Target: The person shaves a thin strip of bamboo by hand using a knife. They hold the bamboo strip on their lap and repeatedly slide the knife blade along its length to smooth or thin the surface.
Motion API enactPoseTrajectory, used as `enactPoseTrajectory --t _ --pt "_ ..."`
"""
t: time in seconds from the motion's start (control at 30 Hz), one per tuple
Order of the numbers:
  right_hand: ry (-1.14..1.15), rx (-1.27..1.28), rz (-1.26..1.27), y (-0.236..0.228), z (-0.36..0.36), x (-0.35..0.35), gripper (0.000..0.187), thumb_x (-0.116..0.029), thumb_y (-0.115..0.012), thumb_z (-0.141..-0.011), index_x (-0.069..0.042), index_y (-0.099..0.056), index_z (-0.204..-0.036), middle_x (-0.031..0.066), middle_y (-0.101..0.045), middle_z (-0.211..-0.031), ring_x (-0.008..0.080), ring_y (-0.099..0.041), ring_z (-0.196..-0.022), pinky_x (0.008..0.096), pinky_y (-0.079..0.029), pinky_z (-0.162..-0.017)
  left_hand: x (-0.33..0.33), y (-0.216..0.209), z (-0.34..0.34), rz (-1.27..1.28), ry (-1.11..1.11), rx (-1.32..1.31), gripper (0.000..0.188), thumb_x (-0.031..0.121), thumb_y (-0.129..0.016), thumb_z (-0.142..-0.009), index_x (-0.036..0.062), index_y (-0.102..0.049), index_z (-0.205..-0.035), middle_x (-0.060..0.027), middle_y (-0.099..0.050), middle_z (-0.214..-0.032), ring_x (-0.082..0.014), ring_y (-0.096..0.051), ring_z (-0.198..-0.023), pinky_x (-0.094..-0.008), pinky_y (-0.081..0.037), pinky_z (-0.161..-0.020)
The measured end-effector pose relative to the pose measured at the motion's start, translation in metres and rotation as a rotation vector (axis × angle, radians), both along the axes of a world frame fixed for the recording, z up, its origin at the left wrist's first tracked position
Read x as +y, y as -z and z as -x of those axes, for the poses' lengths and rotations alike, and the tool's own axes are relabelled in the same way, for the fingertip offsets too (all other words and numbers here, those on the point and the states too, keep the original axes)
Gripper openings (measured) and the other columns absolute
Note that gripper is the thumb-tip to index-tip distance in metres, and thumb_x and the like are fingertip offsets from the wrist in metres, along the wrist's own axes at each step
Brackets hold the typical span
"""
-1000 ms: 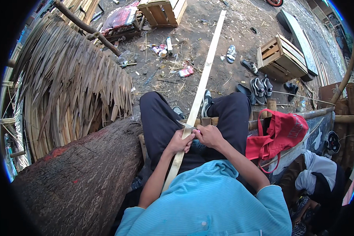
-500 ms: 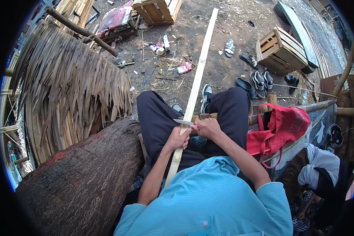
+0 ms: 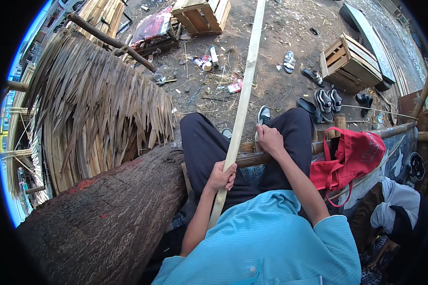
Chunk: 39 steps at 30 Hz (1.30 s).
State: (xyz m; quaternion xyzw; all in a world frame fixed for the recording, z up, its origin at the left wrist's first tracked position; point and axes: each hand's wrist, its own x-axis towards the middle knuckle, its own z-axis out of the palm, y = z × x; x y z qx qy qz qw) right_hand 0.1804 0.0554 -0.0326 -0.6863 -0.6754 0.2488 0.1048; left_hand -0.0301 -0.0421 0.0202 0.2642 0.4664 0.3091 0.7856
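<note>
Long pale wooden strip [image 3: 246, 90] slants up between the knees, near end down against the blue shirt [image 3: 261, 237], far end running out past the top edge. Left hand [image 3: 222, 175] is clamped around its lower part; right hand [image 3: 270, 139] is apart from the strip, a fist curled on what looks like a small knife [image 3: 257, 135], only a thin pale sliver of blade showing, handle hidden. Strip looks light and thin, stiff up close but probably springy over that length, so the far end likely wags; surface looks smooth and dry, not very slippery, edges maybe splintery. Best hold: low, near the left fist, thumb and fingers over the edges, clear of the blade side; a thin piece like this could split along the grain. Around it: dark trousers [image 3: 202, 142] on both sides, bamboo rail [image 3: 256, 159] crossing between the legs just past the left hand, big dark log [image 3: 109, 209] crowding the left elbow, dry thatch panel [image 3: 100, 90] beyond it. Red bag [image 3: 356, 152] sits by the right knee, another person [image 3: 399, 204] bends low at lower right, so little room to swing that way. Ahead on the ground: slatted crate [image 3: 351, 64], second crate [image 3: 202, 16], sneakers [image 3: 324, 102], sandal [image 3: 289, 62], scattered litter; the knees and rail limit sideways movement most.
</note>
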Motion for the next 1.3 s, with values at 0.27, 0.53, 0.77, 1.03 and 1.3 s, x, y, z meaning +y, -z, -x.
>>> enactPoseTrajectory --t 0.27,0.53,0.77,1.03,1.3 --pt "0.096 0.312 -0.123 -0.001 0.000 -0.011 0.040 -0.035 -0.043 -0.094 -0.003 -0.052 -0.074 0.0223 -0.056 -0.061 0.0425 -0.057 -0.065 0.0506 -0.043 -0.058 0.014 0.013 -0.003 0.010 0.013 -0.045 0.029 0.027 -0.054 -0.094 0.0049 -0.044 -0.079 0.0001 -0.041 -0.049 -0.0087 -0.041 -0.032 -0.0249 -0.037 -0.030" --pt "-0.052 0.465 -0.177 0.002 -0.001 -0.013 0.034 -0.032 -0.047 -0.093 -0.005 -0.051 -0.073 0.0178 -0.054 -0.058 0.0383 -0.056 -0.057 0.0456 -0.042 -0.051 0.016 0.015 -0.007 0.042 -0.019 -0.077 0.026 0.026 -0.056 -0.093 0.0051 -0.045 -0.081 0.0003 -0.043 -0.050 -0.0081 -0.042 -0.033 -0.0242 -0.037 -0.030" --pt "-0.478 0.431 -0.250 0.003 0.016 -0.033 0.030 -0.032 -0.054 -0.088 -0.007 -0.052 -0.073 0.0129 -0.056 -0.057 0.0337 -0.058 -0.054 0.0434 -0.044 -0.050 0.020 0.019 -0.012 0.057 0.000 -0.029 0.019 0.022 -0.056 -0.093 0.0045 -0.048 -0.091 0.0011 -0.041 -0.050 -0.0082 -0.041 -0.032 -0.0246 -0.036 -0.030" --pt "-0.531 0.473 -0.225 0.000 0.023 -0.034 0.028 -0.030 -0.054 -0.088 -0.006 -0.050 -0.073 0.0149 -0.054 -0.055 0.0346 -0.057 -0.053 0.0439 -0.044 -0.050 0.023 0.025 -0.005 0.063 0.003 -0.144 0.017 0.021 -0.051 -0.095 0.0052 -0.049 -0.090 0.0033 -0.036 -0.049 -0.0062 -0.036 -0.031 -0.0233 -0.033 -0.028" --pt "-0.503 0.554 -0.238 0.001 0.024 -0.036 0.026 -0.028 -0.054 -0.086 -0.007 -0.051 -0.071 0.0150 -0.051 -0.054 0.0356 -0.054 -0.051 0.0442 -0.042 -0.048 0.027 0.019 -0.005 0.116 0.053 -0.124 0.015 0.018 -0.050 -0.095 0.0055 -0.050 -0.088 0.0044 -0.036 -0.047 -0.0053 -0.035 -0.029 -0.0221 -0.032 -0.026"
